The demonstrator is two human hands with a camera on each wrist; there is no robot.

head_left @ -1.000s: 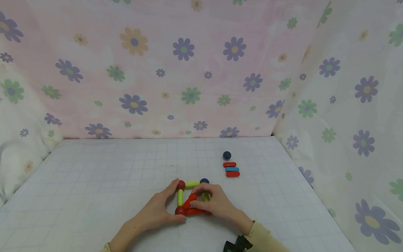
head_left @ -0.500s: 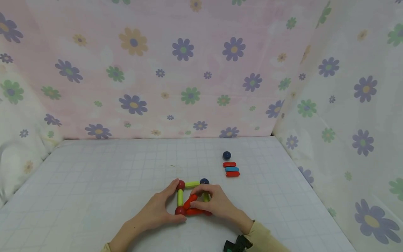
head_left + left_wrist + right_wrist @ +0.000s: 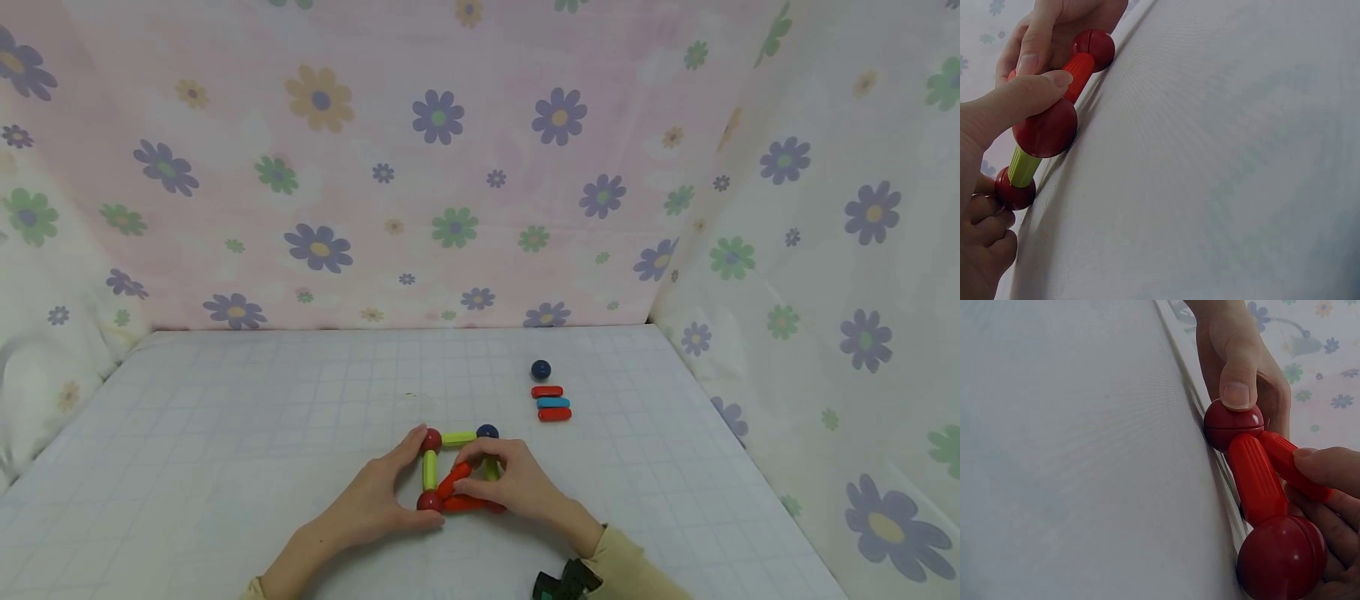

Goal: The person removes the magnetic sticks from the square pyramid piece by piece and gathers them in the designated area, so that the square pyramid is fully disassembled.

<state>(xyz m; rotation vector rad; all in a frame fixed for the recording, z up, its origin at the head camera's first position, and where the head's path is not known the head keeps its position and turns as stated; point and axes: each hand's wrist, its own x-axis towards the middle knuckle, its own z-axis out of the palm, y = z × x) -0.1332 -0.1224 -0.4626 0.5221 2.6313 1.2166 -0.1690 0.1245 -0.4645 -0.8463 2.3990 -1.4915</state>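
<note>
A square of toy building rods and balls lies on the table: yellow-green rods [image 3: 430,471] on several sides, a red rod [image 3: 463,503] along the near side. Red balls [image 3: 430,502] form the left corners, a dark blue ball [image 3: 487,432] the far right one. My left hand [image 3: 367,504] grips the left side, its thumb on the near red ball and its fingers at the far one. Between thumb and fingers my right hand [image 3: 517,483] pinches a second red rod [image 3: 1294,465], slanting inward with one end against the near left ball. The right hand partly hides the right side.
Beyond the square, to the right, lie two loose red rods [image 3: 554,414], a blue rod [image 3: 553,402] and a dark blue ball [image 3: 541,369]. Flowered cloth [image 3: 457,167] surrounds the white table [image 3: 225,417]. A black object [image 3: 564,582] is by the right sleeve.
</note>
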